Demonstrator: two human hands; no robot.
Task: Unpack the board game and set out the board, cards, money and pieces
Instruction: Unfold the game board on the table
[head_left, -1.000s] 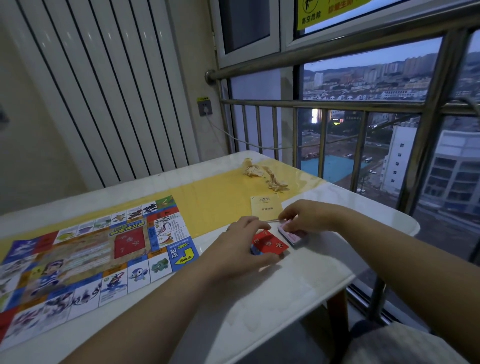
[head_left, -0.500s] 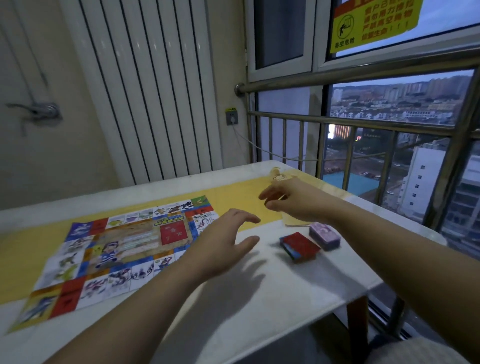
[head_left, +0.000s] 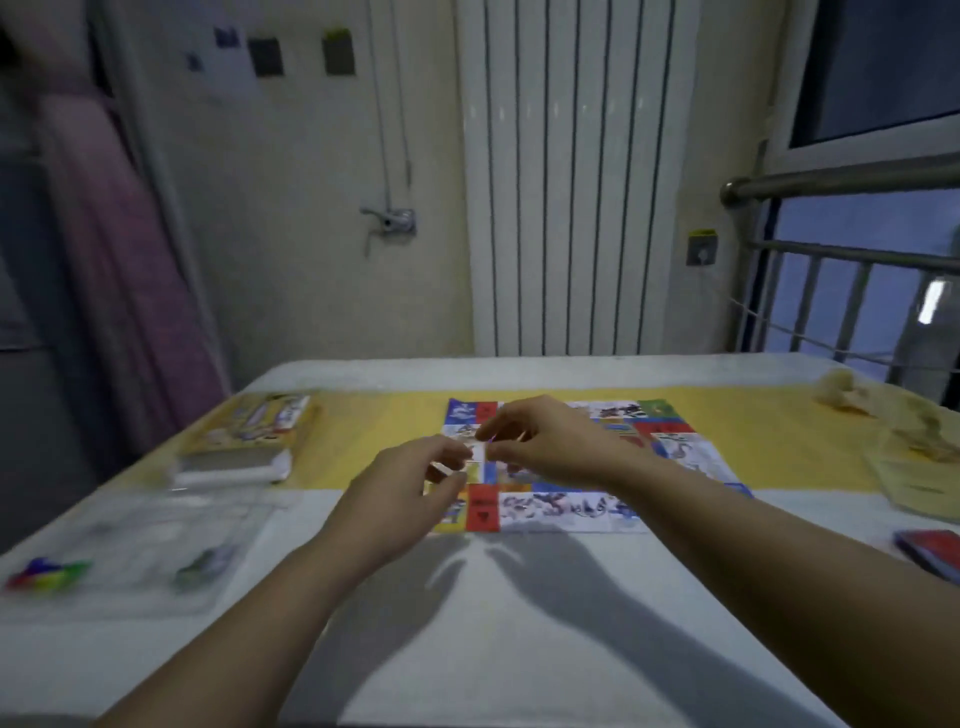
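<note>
Head view shows both hands in the air low over the board (head_left: 675, 457), which lies flat and open on the yellow strip (head_left: 789, 441) of the white table (head_left: 519, 649). The left hand (head_left: 400, 493) has relaxed, slightly curved fingers and holds nothing I can see. The right hand (head_left: 550, 441) has thumb and forefinger close together, but the blur hides whether they pinch something, so I cannot tell. I judge that the board and some cards are already set out, because a red card deck (head_left: 932, 553) sits at the right edge, well apart from the board, and that the pieces and money are the step in hand. The next move probably calls for a reach to the left, where a clear plastic tray (head_left: 156, 582) lies near the table edge with coloured pieces (head_left: 47, 574) inside, and the yellow game box (head_left: 249, 431) stands just behind it. The tray looks thin, glossy and light, so it may slide when something is pulled out; one hand should hold it down. The board is a thin printed sheet with bright squares. A crumpled wrapper (head_left: 852, 395) and a pale booklet (head_left: 919, 483) lie at the far right.
</note>
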